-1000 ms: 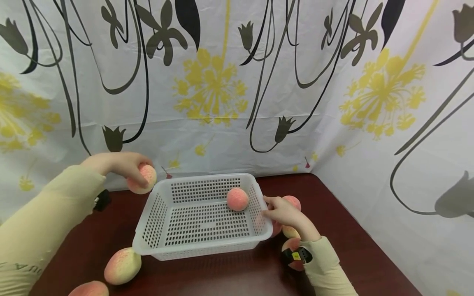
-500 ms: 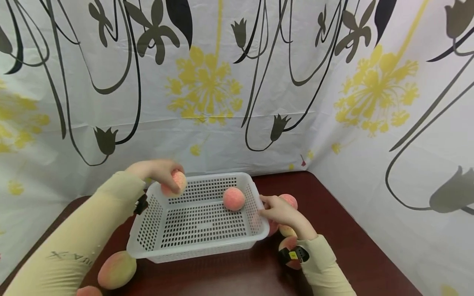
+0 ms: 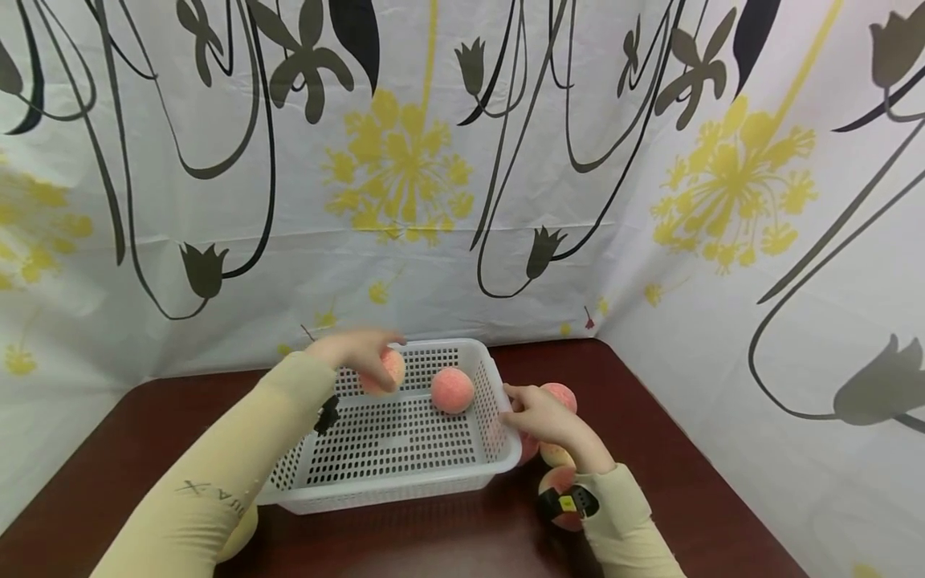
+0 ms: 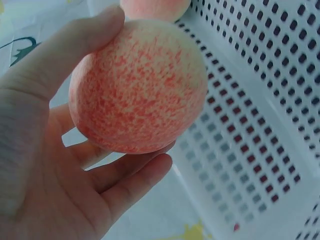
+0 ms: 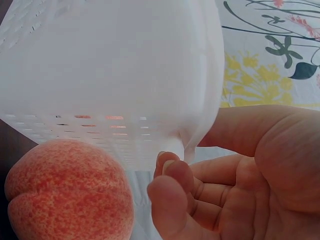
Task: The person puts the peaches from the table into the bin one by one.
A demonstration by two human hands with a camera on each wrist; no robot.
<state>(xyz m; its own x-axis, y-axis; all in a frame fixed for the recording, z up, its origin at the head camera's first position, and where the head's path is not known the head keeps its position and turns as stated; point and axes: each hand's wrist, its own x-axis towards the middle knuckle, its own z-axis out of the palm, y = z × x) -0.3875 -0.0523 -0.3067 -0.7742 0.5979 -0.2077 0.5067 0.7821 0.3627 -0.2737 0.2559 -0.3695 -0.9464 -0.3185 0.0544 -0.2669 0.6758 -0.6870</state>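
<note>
The left hand (image 3: 357, 352) pinches a peach (image 4: 140, 90), thumb on one side, fingers on the other. Over the last second it has travelled in toward the right hand: first out past the far end of the white basket (image 3: 393, 485), then over its back corner, now above the back of the basket's inside. I judge the carry nearly done, with the peach not yet let go. The right hand (image 3: 542, 413) has stayed put, thumb and fingers pinching the rim at its own end, which probably helps keep the basket steady.

Between the two hands, near the held fruit, a pink peach (image 3: 452, 391) lies in the basket, unmoved. Around the right hand, more fruit sits on the bench (image 3: 686, 498): a peach behind its knuckles (image 3: 564, 394), one between that hand and the basket (image 3: 530, 449), one below the palm (image 3: 555, 456) and one partly hidden by the wristband (image 3: 571, 502). Those look untouched. Close to the left forearm, a yellowish peach (image 3: 244, 531) shows partly behind the sleeve; another seen there earlier is now out of sight. Beyond both hands hangs a flowered cloth (image 3: 405, 172).
</note>
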